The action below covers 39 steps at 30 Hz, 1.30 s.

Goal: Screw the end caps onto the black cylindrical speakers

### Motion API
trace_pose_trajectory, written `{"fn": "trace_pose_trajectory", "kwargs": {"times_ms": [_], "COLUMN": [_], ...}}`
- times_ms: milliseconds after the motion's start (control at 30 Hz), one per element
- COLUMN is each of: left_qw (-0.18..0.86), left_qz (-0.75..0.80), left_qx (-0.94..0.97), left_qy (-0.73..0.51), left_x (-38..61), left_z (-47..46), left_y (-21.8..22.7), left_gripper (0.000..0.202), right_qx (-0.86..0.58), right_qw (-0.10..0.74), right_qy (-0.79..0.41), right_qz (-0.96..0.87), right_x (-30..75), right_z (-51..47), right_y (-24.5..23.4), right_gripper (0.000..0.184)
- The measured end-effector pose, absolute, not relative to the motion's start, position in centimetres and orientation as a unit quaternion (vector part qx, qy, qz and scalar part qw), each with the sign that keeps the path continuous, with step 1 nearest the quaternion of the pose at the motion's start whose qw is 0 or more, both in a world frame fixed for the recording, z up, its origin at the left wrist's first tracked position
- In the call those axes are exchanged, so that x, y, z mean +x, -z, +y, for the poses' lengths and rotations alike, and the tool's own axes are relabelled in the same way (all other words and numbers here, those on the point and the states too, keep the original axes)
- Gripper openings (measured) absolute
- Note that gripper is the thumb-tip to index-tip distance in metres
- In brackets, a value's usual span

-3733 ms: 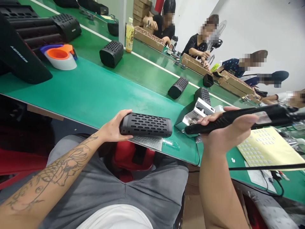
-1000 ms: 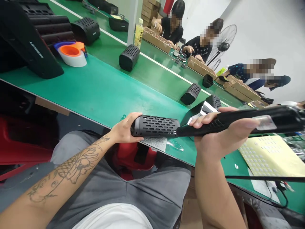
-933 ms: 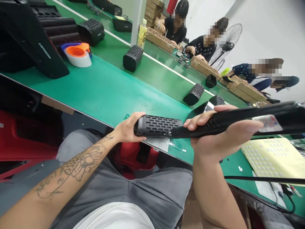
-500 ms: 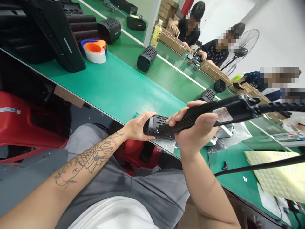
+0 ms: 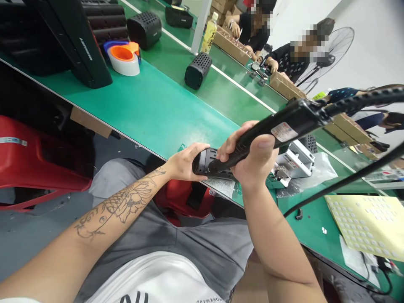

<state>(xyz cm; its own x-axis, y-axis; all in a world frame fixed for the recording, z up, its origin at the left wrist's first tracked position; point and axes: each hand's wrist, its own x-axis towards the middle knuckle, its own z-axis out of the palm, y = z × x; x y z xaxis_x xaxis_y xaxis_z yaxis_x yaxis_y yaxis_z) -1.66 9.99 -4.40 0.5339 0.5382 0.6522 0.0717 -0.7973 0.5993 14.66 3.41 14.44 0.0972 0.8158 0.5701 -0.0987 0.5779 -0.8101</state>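
Note:
My left hand (image 5: 184,162) grips the left end of a black perforated speaker (image 5: 203,162) lying at the near edge of the green table (image 5: 151,109). My right hand (image 5: 252,155) is wrapped round a black electric screwdriver (image 5: 277,126), which slants down to the left with its tip against the speaker near my left hand. The right hand hides most of the speaker. A black cable (image 5: 347,181) runs from the screwdriver off to the right.
A small metal box (image 5: 295,153) stands just right of my hands, on clear plastic. A yellow sticker sheet (image 5: 366,223) lies at the right. Other black speakers (image 5: 198,70), a tape dispenser (image 5: 124,59) and black trays (image 5: 78,38) sit further back. Several people work across the table.
The screwdriver has swung leftward along the speaker and tilted steeper, its tip now near the speaker's left end. My right hand now covers most of the speaker. The view has shifted right.

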Motion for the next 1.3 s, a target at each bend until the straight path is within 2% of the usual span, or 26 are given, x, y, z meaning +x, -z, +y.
{"fn": "trace_pose_trajectory", "kwargs": {"times_ms": [167, 367, 567, 633, 733, 833, 933, 1000, 1100, 1200, 1267, 1300], "left_qw": [0.264, 0.273, 0.278, 0.264, 0.196, 0.106, 0.083, 0.093, 0.119, 0.104, 0.068, 0.062], "left_qz": [0.181, 0.191, 0.239, 0.246, 0.282, 0.361, 0.362, 0.332, 0.244, 0.105, 0.062, 0.070], "left_qx": [0.831, 0.831, 0.837, 0.838, 0.829, 0.786, 0.772, 0.789, 0.841, 0.888, 0.920, 0.942], "left_qy": [-0.456, -0.446, -0.406, -0.410, -0.442, -0.491, -0.516, -0.508, -0.468, -0.435, -0.381, -0.321], "left_x": [-1.5, -1.6, -1.8, -1.9, -1.6, -1.0, -0.1, 0.7, 2.1, 3.1, 3.5, 3.6], "left_z": [10.1, 9.7, 9.7, 9.4, 7.1, 1.9, -4.7, -8.3, -10.3, -7.2, -3.0, -0.6], "left_y": [4.3, 3.9, 3.5, 3.6, 4.4, 5.7, 6.9, 7.2, 6.2, 3.2, 0.1, -1.5], "left_gripper": [0.117, 0.108, 0.115, 0.116, 0.116, 0.119, 0.111, 0.105, 0.091, 0.072, 0.075, 0.084], "right_qx": [-0.308, -0.244, -0.308, -0.319, -0.329, -0.395, -0.482, -0.530, -0.574, -0.579, -0.575, -0.573], "right_qw": [0.621, 0.608, 0.584, 0.598, 0.667, 0.728, 0.725, 0.692, 0.691, 0.701, 0.702, 0.701], "right_qy": [-0.370, -0.380, -0.389, -0.377, -0.322, -0.183, 0.021, 0.096, 0.136, 0.126, 0.117, 0.114], "right_qz": [-0.619, -0.653, -0.643, -0.631, -0.586, -0.530, -0.492, -0.480, -0.417, -0.397, -0.404, -0.409], "right_x": [14.6, 15.1, 14.8, 14.7, 16.1, 20.9, 28.2, 32.8, 37.5, 39.0, 38.9, 38.7], "right_z": [3.5, 3.9, 3.8, 3.2, 2.1, 1.3, 1.2, 1.3, 1.1, 0.7, 0.3, 0.2], "right_y": [-14.3, -13.9, -13.7, -14.1, -15.5, -17.4, -18.0, -17.3, -15.2, -13.2, -12.5, -12.4], "right_gripper": [0.056, 0.047, 0.060, 0.064, 0.069, 0.064, 0.058, 0.055, 0.057, 0.065, 0.068, 0.068]}}
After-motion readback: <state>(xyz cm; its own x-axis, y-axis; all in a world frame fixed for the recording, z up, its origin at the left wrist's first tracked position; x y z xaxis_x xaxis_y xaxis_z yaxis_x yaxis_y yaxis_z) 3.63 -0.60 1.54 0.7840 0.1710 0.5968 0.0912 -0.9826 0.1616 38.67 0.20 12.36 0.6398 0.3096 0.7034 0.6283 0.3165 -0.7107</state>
